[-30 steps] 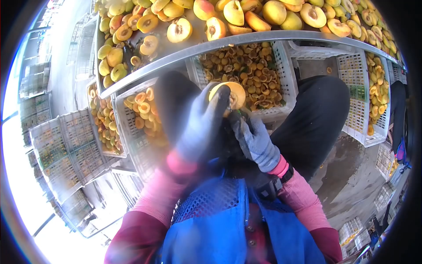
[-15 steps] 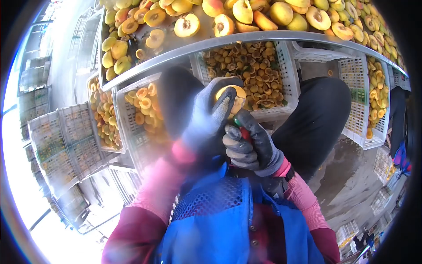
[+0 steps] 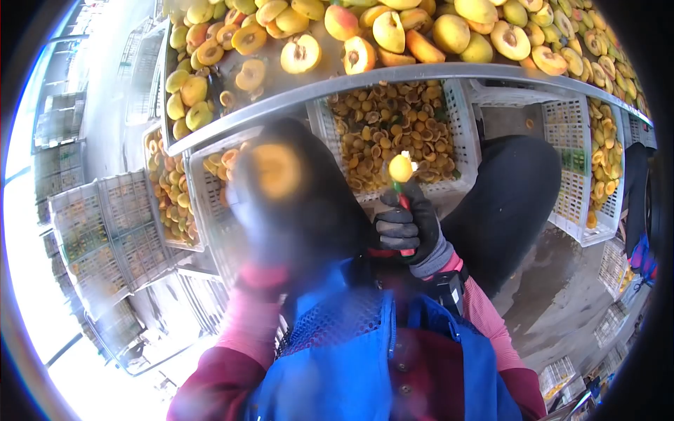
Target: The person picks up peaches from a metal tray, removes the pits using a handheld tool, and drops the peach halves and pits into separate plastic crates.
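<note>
The middle crate (image 3: pixel 466 123), white and slatted, stands below the metal-edged counter (image 3: pixel 421 73) and is filled with small brownish-yellow cut pieces (image 3: pixel 393 123). On the person's side of the middle crate, just below its near edge in view, is the right hand (image 3: pixel 413 223) in a dark and grey glove, its grip closed around a red-handled tool (image 3: pixel 404 202) held tilted with the tip up. At that tip, in front of the middle crate's near edge, sits a small yellow piece (image 3: pixel 401 169) with a white bit at its top. Left of the middle crate, the left hand (image 3: pixel 249 210) is heavily blurred; a hollowed orange-yellow fruit half (image 3: pixel 279 170) shows at it, cut face up, and how far that grip is open cannot be told. Further left of the middle crate, partly behind the left hand, a left crate (image 3: pixel 199 189) contains fruit halves, and beyond it an outer crate (image 3: pixel 199 242) has more fruit. Well to the right of the middle crate, past the dark-trousered right knee (image 3: pixel 516 175), stands a right crate (image 3: pixel 565 168) with yellow fruit, while whole and halved fruits (image 3: pixel 511 41) cover much of the counter above the middle crate
</note>
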### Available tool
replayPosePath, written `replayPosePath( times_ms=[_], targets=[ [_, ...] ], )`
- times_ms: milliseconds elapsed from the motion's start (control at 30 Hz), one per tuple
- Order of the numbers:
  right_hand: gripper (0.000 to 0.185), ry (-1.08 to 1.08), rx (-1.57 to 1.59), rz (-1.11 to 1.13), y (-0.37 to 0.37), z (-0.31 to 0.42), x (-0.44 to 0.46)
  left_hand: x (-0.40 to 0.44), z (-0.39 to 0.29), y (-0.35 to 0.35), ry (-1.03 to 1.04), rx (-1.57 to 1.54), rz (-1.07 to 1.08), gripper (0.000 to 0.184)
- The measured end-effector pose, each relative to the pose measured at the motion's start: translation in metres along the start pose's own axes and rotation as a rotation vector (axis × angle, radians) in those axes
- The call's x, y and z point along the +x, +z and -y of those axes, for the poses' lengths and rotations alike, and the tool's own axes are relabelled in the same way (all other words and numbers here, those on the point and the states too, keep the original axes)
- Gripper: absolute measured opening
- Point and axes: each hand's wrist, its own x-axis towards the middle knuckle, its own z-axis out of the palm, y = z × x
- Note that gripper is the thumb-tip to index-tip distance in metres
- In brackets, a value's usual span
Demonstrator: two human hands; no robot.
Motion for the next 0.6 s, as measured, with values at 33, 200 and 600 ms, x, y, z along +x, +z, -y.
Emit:
replayPosePath(
  times_ms=[33, 200, 600],
  targets=[
    [0.049, 0.0, 0.048, -0.048, -0.011, 0.007, -0.001, 0.022, -0.006, -0.021, 0.504, 0.407, 0.043, 0.029],
    [0.044, 0.047, 0.087, -0.077, -0.026, 0.022, 0.007, 0.086, -0.027, -0.031, 0.255, 1.171, 0.099, 0.042],
    [0.04, -0.428, -0.646, -0.798, 0.031, 0.016, 0.015, 0.127, -0.034, 0.102, 0.404, 0.675, 0.682, 0.04]
  ],
)
